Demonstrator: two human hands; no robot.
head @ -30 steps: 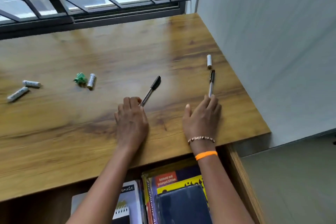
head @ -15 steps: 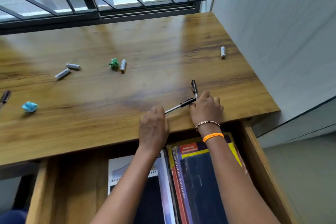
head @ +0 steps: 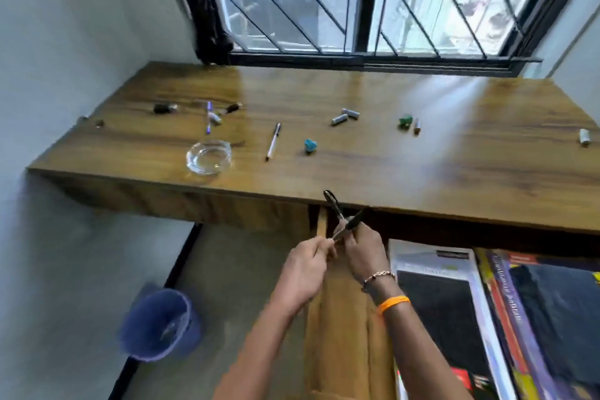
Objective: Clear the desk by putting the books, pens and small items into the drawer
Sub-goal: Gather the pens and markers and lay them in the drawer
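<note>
Two black-capped pens (head: 341, 221), crossed, held below the surface's front edge, over the left wall of the open drawer (head: 349, 334). Left hand (head: 306, 265) pinches one pen's lower end; right hand (head: 363, 253) grips the other. Books (head: 487, 318) lie flat in the drawer; cover text too blurred to read. Wooden surface (head: 422, 172) carries a white pen (head: 273, 141), glass dish (head: 208, 157), blue crumpled bit (head: 310, 145), green bit (head: 405, 122), several batteries (head: 344, 116). Barred window (head: 357, 0) behind, grey walls both sides, blue bin (head: 159, 325) on the floor at left.
</note>
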